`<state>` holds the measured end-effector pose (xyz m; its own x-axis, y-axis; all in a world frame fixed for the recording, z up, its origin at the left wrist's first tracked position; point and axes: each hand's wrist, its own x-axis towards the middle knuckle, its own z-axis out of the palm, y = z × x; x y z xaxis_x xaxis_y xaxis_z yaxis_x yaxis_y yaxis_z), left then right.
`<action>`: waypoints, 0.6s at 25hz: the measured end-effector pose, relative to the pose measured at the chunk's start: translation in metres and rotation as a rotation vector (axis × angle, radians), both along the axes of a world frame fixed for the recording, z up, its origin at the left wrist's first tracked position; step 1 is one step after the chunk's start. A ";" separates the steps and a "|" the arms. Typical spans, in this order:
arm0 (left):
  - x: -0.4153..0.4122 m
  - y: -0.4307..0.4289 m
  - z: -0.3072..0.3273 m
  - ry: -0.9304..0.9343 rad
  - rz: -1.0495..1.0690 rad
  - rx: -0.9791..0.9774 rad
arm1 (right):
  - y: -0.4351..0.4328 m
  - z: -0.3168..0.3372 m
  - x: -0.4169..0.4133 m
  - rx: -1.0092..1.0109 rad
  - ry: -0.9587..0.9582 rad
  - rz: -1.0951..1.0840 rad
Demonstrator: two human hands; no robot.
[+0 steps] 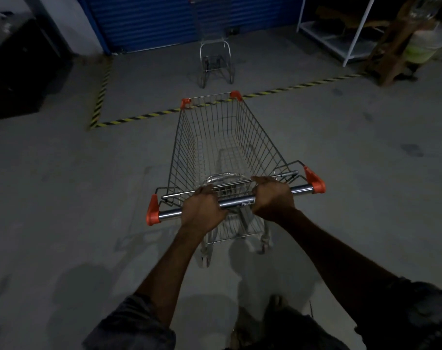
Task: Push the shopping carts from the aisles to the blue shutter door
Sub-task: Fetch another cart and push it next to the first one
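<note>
An empty wire shopping cart (222, 142) with orange corner caps stands in front of me on the grey floor. Its chrome handle bar (237, 202) runs across the near end. My left hand (202, 210) is wrapped around the bar left of centre, and my right hand (273, 198) grips it right of centre. The cart's nose points toward the blue shutter door (164, 18) at the top. A second cart (214, 46) stands upright right in front of that door, beyond the striped floor line.
Yellow-black hazard tape (139, 117) marks a bay on the floor before the door. A black box (20, 66) sits at the left. A white shelf frame (353, 34) and a wooden stand (401, 46) stand at the right.
</note>
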<state>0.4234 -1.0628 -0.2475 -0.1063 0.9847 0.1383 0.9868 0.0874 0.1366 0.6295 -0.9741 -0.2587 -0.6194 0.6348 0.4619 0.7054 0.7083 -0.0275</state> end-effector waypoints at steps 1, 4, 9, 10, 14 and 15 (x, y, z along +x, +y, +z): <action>-0.006 0.019 0.000 -0.006 -0.005 0.015 | 0.020 -0.004 -0.004 0.052 0.066 0.050; -0.025 0.083 -0.002 0.035 -0.018 0.064 | 0.082 -0.009 -0.021 0.176 0.126 0.059; -0.054 0.191 -0.006 0.063 -0.017 0.156 | 0.189 -0.002 -0.052 -0.061 -0.066 -0.031; -0.059 0.214 -0.007 0.047 -0.011 0.167 | 0.211 0.004 -0.059 -0.173 -0.175 -0.097; -0.078 0.299 -0.004 0.071 0.007 0.122 | 0.293 0.014 -0.079 -0.274 -0.231 -0.118; -0.082 0.320 -0.001 0.087 0.020 0.094 | 0.314 0.015 -0.083 -0.286 -0.201 -0.101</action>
